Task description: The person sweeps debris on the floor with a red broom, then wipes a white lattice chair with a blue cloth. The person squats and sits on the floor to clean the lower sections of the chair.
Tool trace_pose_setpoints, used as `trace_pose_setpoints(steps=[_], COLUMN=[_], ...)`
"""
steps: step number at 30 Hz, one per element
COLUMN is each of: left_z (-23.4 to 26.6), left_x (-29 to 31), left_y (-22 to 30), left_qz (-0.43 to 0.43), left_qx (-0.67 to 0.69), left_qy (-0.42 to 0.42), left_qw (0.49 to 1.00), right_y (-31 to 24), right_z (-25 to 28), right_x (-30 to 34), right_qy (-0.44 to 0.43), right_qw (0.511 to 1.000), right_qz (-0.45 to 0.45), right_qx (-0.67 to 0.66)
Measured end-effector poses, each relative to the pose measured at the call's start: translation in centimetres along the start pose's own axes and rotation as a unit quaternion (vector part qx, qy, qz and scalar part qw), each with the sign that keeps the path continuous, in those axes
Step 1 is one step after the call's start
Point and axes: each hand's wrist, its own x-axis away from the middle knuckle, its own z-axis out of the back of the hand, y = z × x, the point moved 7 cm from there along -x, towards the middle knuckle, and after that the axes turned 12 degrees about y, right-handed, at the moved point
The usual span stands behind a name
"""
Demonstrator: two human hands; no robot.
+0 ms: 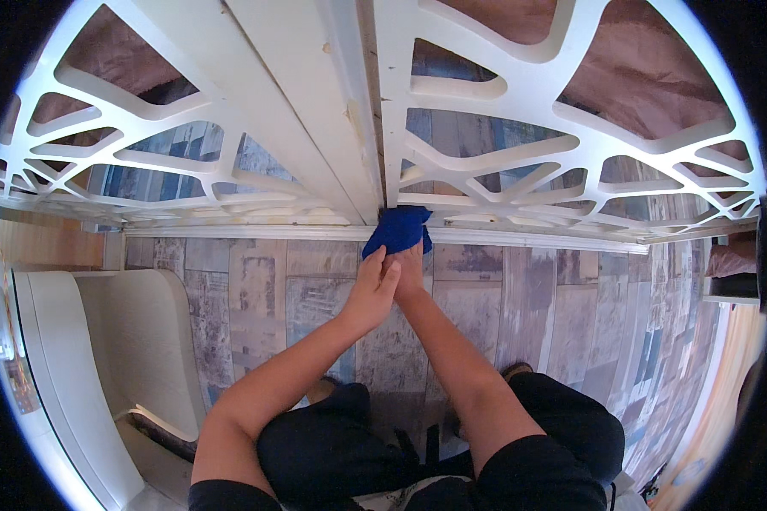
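A dark blue cloth (398, 228) is bunched at the foot of a white post (332, 94), where it meets the lower rail of a white openwork partition (486, 102). My right hand (407, 271) presses into the cloth, its fingers mostly covered by it. Close beside it, my left hand (371, 291) has its fingertips on the cloth's near left edge, with the thumb lying toward the right hand. Both forearms reach forward together from the lower edge. The face of the cloth against the post is hidden.
A white curved-sided seat or cabinet (145, 341) stands at left on the patchwork wood-look floor (315, 272). Pinkish fabric (648, 68) shows through the partition's openings. My bent, dark-clothed knees are below my arms. A white low shelf (733, 288) stands at far right.
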Motion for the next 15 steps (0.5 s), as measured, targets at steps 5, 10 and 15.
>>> trace_pose_setpoints(steps=[5, 10, 15], left_z=[-0.5, -0.3, -0.5], left_x=[-0.6, -0.7, -1.2], left_y=[0.6, 2.0, 1.3], left_qz=[-0.020, -0.074, -0.093], left_qx=[-0.003, 0.009, 0.012], left_qy=[-0.035, -0.018, -0.002], left_qw=[0.999, 0.997, 0.996], right_y=[0.3, 0.5, 0.7], right_z=[1.1, 1.5, 1.3], right_x=[-1.0, -4.1, -4.4], right_qy=[0.044, -0.013, -0.129], right_qw=[0.996, 0.992, 0.981], right_qz=[-0.002, -0.033, -0.045], right_qx=[0.074, 0.122, 0.135])
